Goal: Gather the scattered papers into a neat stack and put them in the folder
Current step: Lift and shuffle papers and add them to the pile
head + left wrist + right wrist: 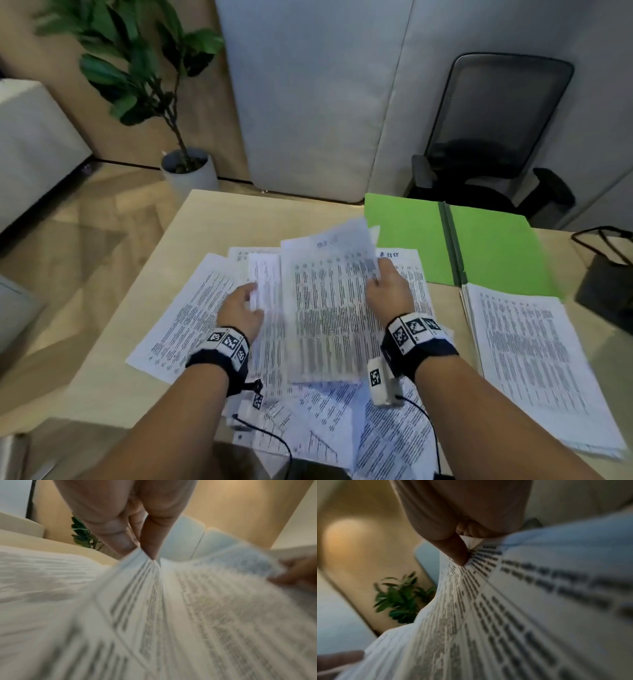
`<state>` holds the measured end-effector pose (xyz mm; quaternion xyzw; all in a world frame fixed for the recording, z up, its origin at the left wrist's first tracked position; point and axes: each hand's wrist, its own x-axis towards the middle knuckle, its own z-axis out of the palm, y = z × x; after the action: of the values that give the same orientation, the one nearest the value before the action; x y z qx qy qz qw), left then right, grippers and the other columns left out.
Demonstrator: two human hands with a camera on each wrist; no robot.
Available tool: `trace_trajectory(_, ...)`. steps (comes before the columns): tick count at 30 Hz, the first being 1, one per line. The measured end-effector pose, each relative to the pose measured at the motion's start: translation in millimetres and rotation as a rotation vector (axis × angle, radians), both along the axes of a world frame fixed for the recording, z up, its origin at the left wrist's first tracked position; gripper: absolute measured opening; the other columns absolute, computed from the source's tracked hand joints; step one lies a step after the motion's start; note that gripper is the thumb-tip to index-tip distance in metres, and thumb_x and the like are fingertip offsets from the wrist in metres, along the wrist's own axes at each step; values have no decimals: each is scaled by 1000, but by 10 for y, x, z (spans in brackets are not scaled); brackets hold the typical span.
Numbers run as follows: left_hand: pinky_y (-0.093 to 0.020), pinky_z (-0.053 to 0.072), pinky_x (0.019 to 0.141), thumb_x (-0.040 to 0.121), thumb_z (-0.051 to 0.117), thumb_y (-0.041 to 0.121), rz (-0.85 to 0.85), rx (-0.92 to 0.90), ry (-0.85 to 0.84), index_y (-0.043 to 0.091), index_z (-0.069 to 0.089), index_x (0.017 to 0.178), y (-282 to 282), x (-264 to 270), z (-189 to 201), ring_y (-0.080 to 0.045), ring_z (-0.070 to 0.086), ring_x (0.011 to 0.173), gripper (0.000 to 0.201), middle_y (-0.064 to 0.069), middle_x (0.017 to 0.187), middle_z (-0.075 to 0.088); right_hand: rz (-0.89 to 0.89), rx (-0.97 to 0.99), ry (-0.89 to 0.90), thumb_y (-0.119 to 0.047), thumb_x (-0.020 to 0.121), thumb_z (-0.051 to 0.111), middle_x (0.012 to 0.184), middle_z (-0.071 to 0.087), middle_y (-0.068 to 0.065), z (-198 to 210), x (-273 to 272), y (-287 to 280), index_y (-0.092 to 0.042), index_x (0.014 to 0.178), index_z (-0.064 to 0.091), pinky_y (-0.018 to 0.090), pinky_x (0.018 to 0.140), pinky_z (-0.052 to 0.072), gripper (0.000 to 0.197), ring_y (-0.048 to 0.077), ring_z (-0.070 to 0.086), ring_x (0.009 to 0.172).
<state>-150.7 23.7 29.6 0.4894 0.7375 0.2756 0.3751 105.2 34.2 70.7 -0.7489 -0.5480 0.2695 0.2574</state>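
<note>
The right hand (387, 291) and left hand (239, 310) are each pinching a lifted sheet (329, 308) above the scattered papers (185, 315). Keep both grips light, aligning edges before lowering. The green folder (496, 246) is lying open on the wooden tabletop (212, 222); an office chair (493, 137) is standing behind.

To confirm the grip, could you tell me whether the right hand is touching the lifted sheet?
Touching: the right wrist view shows the right hand pinching the lifted sheet at its edge.

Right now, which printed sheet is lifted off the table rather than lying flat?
The table-printed sheet in the middle, pinched by the right hand and left hand; the other papers lie flat.
</note>
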Motion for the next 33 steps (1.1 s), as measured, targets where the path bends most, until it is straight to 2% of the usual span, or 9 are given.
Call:
trace_trajectory(2, -14, 45, 49, 85, 53, -4, -8, -74, 79, 22, 54, 132, -73, -79, -174, -1, 53, 65, 53, -6, 135, 54, 141, 100, -151, -5, 91, 44, 84, 66, 7, 249, -142, -2, -21, 133, 43, 37, 62, 52, 45, 30, 63, 72)
trace_trajectory(4, -8, 37, 41, 86, 50, -7, -30, -148, 117, 17, 57, 130, -151, -127, -283, -1, 49, 59, 51, -7, 134, 56, 303, 202, -150, -8, 91, 47, 96, 70, 8, 470, -274, -22, -25, 135, 45, 34, 67, 49, 48, 31, 64, 85)
trace_trajectory(8, -18, 50, 71, 87, 55, 1, -54, -256, 117, 12, 58, 128, -186, -195, -298, -19, 62, 89, 43, -8, 132, 57, 438, 264, 171, -8, 87, 53, 100, 72, -1, 671, -401, 16, -36, 124, 54, 28, 76, 50, 46, 20, 65, 91)
trace_trajectory(12, -26, 41, 95, 86, 61, 0, 49, -237, -26, 9, 62, 123, -211, -206, -296, -26, 53, 120, 38, -8, 131, 58, 224, 212, -67, -4, 81, 47, 88, 67, 13, 537, -200, 130, -26, 126, 50, 39, 68, 52, 51, 33, 62, 80)
trace_trajectory(17, -47, 32, 110, 96, 37, 55, 40, -235, -157, 14, 62, 124, -224, -70, -204, -32, 47, 128, 56, -12, 137, 53, 35, -38, 76, 2, 86, 45, 93, 62, 11, 6, 15, 108, -13, 118, 54, 29, 61, 48, 36, 23, 57, 72)
trace_trajectory(22, -51, 43, 101, 49, 23, 102, 99, -221, -317, 28, 71, 90, -181, 36, -201, -34, 62, 108, 97, -12, 115, 67, -25, -151, 333, -5, 86, 54, 100, 64, 5, -324, 13, 30, -10, 110, 57, 37, 82, 55, 24, 25, 61, 91)
trace_trajectory(25, -38, 46, 95, 89, 56, 51, 2, -88, -198, 15, 60, 121, -148, 222, 148, -30, 59, 113, 49, -6, 121, 62, -20, -171, 402, -15, 92, 56, 96, 60, 0, -412, 40, 18, -12, 106, 55, 30, 76, 48, 14, 20, 58, 88)
trace_trajectory(27, -35, 50, 88, 90, 60, 16, -50, 24, -159, 16, 56, 126, -72, 280, 225, -23, 61, 106, 36, -4, 122, 63, 10, -177, 402, -25, 90, 59, 107, 61, 2, -437, 63, 39, -14, 117, 52, 38, 87, 50, 30, 23, 59, 99)
trace_trajectory(33, -28, 51, 78, 86, 56, -7, -53, 337, -338, 44, 46, 103, 109, 350, 602, -13, 63, 98, 55, 9, 104, 65, -99, 67, 807, 17, 75, 64, 115, 66, 11, -213, 73, 118, -9, 126, 48, 44, 88, 54, 59, 30, 64, 107)
